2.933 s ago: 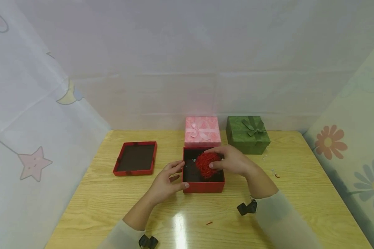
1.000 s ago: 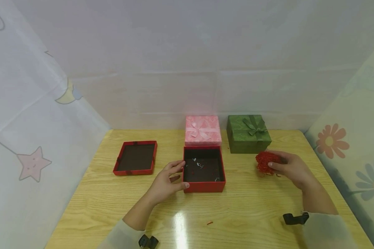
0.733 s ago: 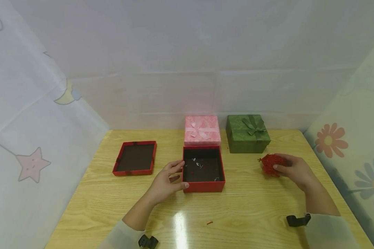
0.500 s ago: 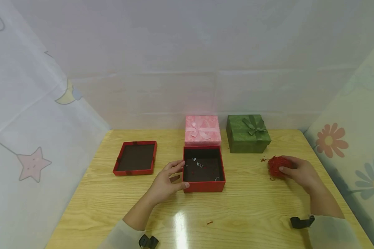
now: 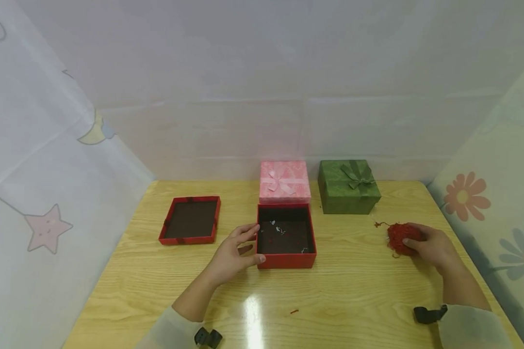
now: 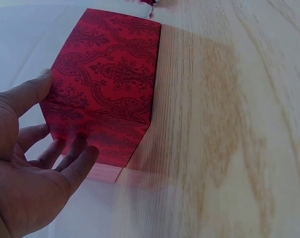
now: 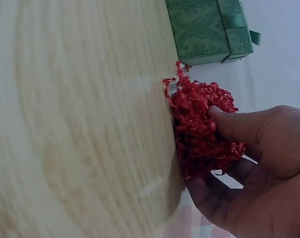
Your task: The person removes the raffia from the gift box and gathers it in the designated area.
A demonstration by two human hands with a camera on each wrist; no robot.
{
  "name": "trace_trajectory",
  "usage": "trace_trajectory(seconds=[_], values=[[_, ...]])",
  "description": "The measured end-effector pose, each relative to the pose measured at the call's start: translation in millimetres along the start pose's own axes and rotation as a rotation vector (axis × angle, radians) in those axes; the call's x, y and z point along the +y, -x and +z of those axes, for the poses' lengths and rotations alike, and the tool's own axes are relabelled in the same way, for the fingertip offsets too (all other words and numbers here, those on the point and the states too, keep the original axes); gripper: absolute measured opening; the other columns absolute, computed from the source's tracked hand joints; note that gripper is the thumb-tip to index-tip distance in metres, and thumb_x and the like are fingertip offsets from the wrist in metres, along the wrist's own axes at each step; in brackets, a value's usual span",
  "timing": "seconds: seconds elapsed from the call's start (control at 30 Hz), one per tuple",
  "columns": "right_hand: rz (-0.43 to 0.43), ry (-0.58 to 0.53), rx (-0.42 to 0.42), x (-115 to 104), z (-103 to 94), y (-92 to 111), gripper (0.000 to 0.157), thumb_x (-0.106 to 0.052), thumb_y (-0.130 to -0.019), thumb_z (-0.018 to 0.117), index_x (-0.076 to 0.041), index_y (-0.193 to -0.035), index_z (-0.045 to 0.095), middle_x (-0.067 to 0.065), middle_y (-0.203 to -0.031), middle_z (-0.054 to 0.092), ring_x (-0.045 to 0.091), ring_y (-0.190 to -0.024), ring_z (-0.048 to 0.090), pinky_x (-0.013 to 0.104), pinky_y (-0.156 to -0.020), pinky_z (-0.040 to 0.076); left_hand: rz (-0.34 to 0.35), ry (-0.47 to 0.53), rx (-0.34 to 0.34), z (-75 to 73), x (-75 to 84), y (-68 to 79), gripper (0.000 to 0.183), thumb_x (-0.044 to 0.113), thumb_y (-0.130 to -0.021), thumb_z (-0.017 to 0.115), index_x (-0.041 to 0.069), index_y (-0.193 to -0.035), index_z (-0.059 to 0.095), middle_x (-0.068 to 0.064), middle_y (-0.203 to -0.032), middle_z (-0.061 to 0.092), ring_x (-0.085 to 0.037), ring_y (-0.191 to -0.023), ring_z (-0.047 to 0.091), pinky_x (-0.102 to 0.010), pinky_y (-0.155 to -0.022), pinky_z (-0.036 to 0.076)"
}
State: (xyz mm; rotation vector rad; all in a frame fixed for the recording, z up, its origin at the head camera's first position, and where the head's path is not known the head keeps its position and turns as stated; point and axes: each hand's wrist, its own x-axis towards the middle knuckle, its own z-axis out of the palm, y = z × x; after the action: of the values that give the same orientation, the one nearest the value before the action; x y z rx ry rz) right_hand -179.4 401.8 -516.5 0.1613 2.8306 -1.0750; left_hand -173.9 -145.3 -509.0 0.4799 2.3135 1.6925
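In the head view, an uncovered red gift box [image 5: 286,261] stands mid-table, its dark inside holding a few white and red scraps. My left hand [image 5: 232,257] touches its left side, the thumb at the near left corner and the other fingers fairly straight along the side. The left wrist view shows the thumb and fingers against the patterned red walls. Over at the right of the table, my right hand [image 5: 436,245] holds a clump of red shredded paper [image 5: 402,238] between thumb and fingers. In the right wrist view the clump's loose strands [image 7: 182,69] trail toward the green box.
The box's red lid [image 5: 189,220] lies inside-up at the left. Behind the red box is a pink gift box [image 5: 284,182] with a bow, and right of that a green gift box [image 5: 348,189]. A red paper scrap [image 5: 294,311] lies near the front of the table [image 5: 345,295].
My right hand has lifted the red shredded paper out of the red box and carried it to the right, then slid further right and nearer. My left hand has stayed at the box.
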Motion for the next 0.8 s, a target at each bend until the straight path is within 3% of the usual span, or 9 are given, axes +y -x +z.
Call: trace_trajectory(seconds=[0.47,0.63,0.8], values=[[0.040,-0.048,-0.004,4,-1.5,-1,0.086,-0.036,-0.104,0.064,0.006,-0.162,0.017,0.046,-0.150,0.032,0.064,-0.133,0.037,0.073,-0.102,0.041,0.015,0.018,0.005,0.6,0.0,0.1,0.082,0.023,-0.087,0.087,0.026,-0.157,0.045,0.001,-0.163,0.035,-0.023,-0.147,0.041,-0.045,-0.113,0.046],[0.034,-0.060,0.018,-3,-2.9,2,0.089,-0.038,-0.104,0.064,0.005,-0.163,0.014,0.046,-0.153,0.029,0.065,-0.135,0.033,0.075,-0.103,0.038,0.010,0.020,0.007,0.8,-0.3,0.3,0.082,0.023,-0.087,0.088,0.027,-0.157,0.045,0.008,-0.160,0.037,-0.022,-0.147,0.041,-0.044,-0.113,0.046],[0.056,-0.060,0.050,-10,-4.0,7,0.091,-0.045,-0.104,0.062,0.002,-0.164,0.012,0.041,-0.160,0.021,0.066,-0.139,0.026,0.079,-0.103,0.034,0.008,0.009,0.006,1.1,0.0,-0.4,0.082,0.024,-0.087,0.087,0.027,-0.157,0.045,0.001,-0.162,0.036,-0.022,-0.146,0.042,-0.043,-0.113,0.046]])
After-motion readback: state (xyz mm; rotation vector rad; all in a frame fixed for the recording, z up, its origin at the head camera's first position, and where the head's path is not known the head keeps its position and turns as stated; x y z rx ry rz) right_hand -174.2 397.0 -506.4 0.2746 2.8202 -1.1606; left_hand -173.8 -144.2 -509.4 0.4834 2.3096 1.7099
